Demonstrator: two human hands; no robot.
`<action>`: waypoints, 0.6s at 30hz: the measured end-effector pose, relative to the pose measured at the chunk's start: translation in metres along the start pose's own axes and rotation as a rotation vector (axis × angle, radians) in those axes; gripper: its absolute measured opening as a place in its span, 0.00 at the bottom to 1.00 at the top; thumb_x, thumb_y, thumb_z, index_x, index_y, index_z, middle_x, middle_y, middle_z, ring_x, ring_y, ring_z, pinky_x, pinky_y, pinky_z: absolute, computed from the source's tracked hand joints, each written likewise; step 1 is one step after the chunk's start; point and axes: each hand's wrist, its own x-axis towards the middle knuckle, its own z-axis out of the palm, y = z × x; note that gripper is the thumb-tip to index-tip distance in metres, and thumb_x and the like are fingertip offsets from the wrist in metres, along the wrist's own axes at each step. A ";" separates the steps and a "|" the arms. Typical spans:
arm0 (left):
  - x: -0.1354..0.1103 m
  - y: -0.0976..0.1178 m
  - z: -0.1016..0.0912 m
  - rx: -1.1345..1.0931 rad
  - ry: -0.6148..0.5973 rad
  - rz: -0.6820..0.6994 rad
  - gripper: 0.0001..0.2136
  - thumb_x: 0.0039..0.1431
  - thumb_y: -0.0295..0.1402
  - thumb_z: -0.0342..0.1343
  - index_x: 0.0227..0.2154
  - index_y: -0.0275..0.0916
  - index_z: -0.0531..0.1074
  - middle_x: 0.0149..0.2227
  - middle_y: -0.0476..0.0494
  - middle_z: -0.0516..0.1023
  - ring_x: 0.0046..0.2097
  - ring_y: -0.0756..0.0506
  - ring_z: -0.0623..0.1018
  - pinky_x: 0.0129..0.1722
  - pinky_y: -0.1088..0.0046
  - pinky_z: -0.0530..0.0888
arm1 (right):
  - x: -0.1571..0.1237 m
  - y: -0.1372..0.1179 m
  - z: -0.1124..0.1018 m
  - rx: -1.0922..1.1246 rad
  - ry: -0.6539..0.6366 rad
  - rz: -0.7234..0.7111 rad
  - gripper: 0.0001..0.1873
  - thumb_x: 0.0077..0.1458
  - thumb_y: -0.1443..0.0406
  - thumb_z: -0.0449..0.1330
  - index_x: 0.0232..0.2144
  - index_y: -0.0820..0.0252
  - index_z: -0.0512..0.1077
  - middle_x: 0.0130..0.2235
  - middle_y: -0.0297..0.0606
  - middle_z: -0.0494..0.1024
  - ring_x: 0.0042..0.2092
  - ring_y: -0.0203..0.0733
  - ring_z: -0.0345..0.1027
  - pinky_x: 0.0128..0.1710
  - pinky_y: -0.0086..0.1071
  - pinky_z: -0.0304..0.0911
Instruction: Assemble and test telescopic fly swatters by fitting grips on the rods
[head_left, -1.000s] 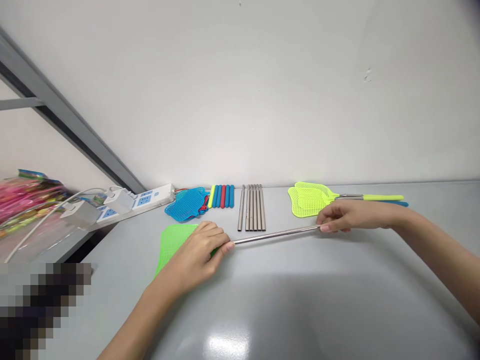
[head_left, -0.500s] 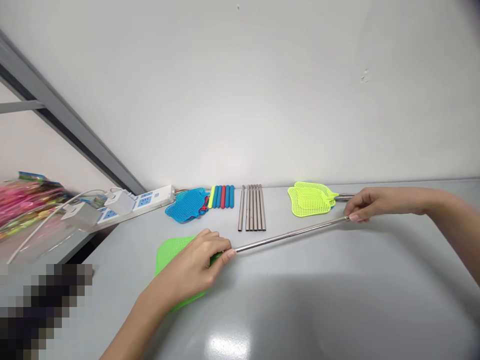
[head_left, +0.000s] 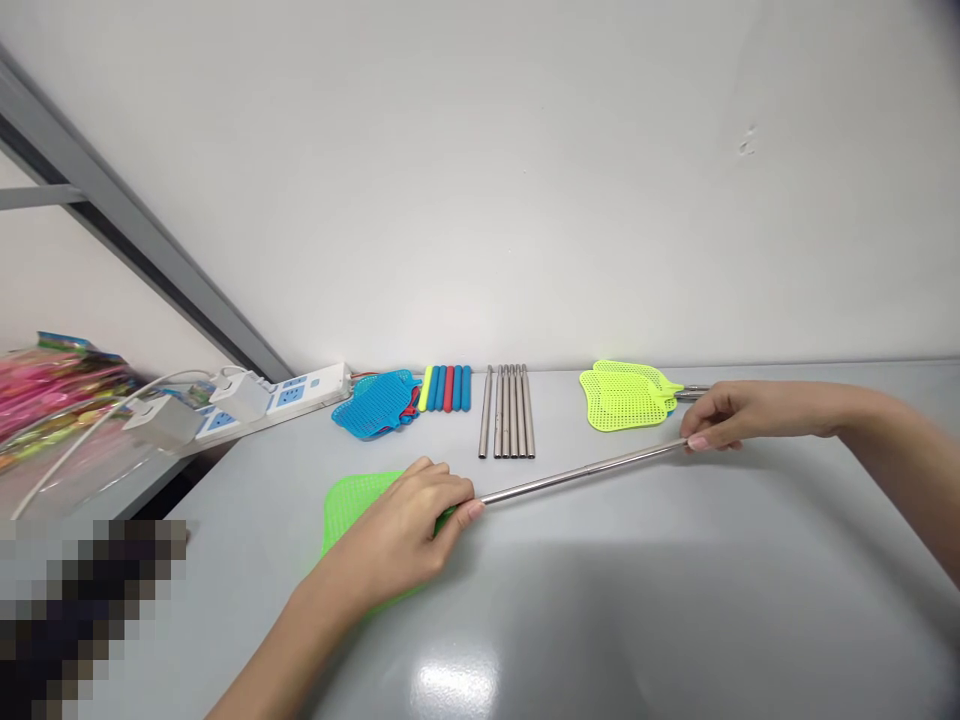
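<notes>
A green fly swatter (head_left: pixel 358 500) with a thin metal telescopic rod lies slantwise across the front of the table. My left hand (head_left: pixel 409 525) is closed around its neck, where the head meets the rod, and covers much of the green mesh. At the rod's far end, my right hand (head_left: pixel 720 418) pinches the metal tip between thumb and fingers. Beyond the rod lies a row of several metal tubes (head_left: pixel 514 412). Just behind my right hand are yellow fly swatters (head_left: pixel 626 396), stacked, with metal rods partly hidden by that hand.
Several blue, red and yellow handle sleeves (head_left: pixel 448 388) lie at the back beside blue swatter heads (head_left: pixel 379 402). A white power strip (head_left: pixel 300 393) with plugged-in chargers (head_left: pixel 169 422) runs along the left edge. Packed pink and yellow goods (head_left: pixel 56 400) sit farther left. A wall rises behind the grey table (head_left: pixel 600 620).
My hands have come slightly closer together, and less of the rod shows between them. The left has shifted a little right, the right a little left. Both keep their grip.
</notes>
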 end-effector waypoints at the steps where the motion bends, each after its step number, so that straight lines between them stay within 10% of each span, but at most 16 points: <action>1: 0.000 0.000 0.000 0.000 -0.004 -0.001 0.13 0.61 0.34 0.40 0.22 0.38 0.62 0.22 0.50 0.66 0.28 0.48 0.64 0.32 0.70 0.61 | 0.000 -0.001 0.000 0.026 -0.047 0.014 0.12 0.48 0.56 0.57 0.24 0.58 0.71 0.25 0.33 0.61 0.27 0.35 0.54 0.28 0.29 0.52; 18: 0.001 0.014 0.018 -0.025 -0.048 0.055 0.13 0.62 0.31 0.36 0.21 0.38 0.54 0.21 0.50 0.62 0.24 0.50 0.59 0.30 0.71 0.58 | -0.008 0.009 -0.006 0.136 -0.247 0.010 0.15 0.52 0.59 0.54 0.20 0.62 0.69 0.19 0.29 0.53 0.23 0.32 0.43 0.25 0.30 0.40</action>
